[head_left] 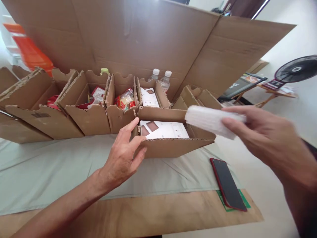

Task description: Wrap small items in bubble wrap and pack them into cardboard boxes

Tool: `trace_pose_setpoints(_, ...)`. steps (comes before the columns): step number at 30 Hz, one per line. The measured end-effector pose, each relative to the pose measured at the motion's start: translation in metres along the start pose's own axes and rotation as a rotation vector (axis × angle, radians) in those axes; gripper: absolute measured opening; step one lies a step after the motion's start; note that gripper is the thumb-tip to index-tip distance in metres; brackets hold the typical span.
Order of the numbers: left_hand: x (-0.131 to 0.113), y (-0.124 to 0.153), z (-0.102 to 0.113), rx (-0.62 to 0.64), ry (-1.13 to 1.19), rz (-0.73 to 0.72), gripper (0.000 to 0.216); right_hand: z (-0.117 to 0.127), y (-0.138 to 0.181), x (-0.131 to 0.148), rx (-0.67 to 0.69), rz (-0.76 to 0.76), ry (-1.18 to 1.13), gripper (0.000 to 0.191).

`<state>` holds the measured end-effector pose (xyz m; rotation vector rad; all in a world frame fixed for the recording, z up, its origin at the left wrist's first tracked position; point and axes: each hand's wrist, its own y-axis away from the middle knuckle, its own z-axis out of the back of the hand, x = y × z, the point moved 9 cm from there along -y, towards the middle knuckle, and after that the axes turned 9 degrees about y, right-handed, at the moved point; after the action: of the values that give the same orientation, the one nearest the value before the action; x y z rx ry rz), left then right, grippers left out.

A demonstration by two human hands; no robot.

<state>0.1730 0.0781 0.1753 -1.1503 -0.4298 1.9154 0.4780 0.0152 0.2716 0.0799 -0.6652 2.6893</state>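
My right hand [262,132] pinches a flat white bundle [210,119], its surface ribbed like foam or bubble wrap and slightly blurred. The bundle is above the right end of an open cardboard box [173,147] that lies lengthwise in front of me. At that box's left end, my left hand [126,148] grips the corner, its fingers closed about the edge. Inside lies a white carton [168,130] with brown square pictures. Behind it, a similar white carton [149,97] stands in another cardboard box.
To the left, several open cardboard bins hold red packets [53,101] and a clear snack bag [125,99]. Two bottles [165,81] stand behind, before a tall cardboard panel [148,39]. A red-cased phone [228,183] lies front right on the cloth-covered table [86,178]. A fan [296,69] stands farther right.
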Motion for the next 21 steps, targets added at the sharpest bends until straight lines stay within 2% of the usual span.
trace_pose_setpoints(2,0.002,0.001,-0.004,-0.020,-0.009,0.000,0.014,-0.018,-0.023,0.013,0.141,0.008,0.267,0.023)
trace_pose_setpoints(5,0.001,0.005,-0.004,-0.013,-0.027,-0.009,0.012,-0.043,-0.039,0.034,0.341,0.068,0.599,0.014)
trace_pose_setpoints(8,-0.001,0.005,-0.003,-0.017,-0.028,-0.012,0.014,-0.071,-0.039,0.053,0.562,0.176,0.664,0.016)
trace_pose_setpoints(10,0.000,0.004,-0.002,-0.024,-0.027,-0.007,0.014,-0.087,-0.038,0.063,0.650,0.244,0.637,0.018)
trace_pose_setpoints(16,0.001,0.002,-0.005,-0.037,-0.031,-0.018,0.012,-0.114,-0.029,0.067,0.678,0.355,0.531,0.032)
trace_pose_setpoints(19,0.002,0.007,-0.005,-0.059,-0.004,0.000,0.020,-0.106,-0.022,0.061,0.635,0.351,0.469,0.038)
trace_pose_setpoints(21,0.002,0.012,-0.006,-0.077,0.031,0.011,0.039,-0.097,-0.016,0.059,0.617,0.368,0.412,0.040)
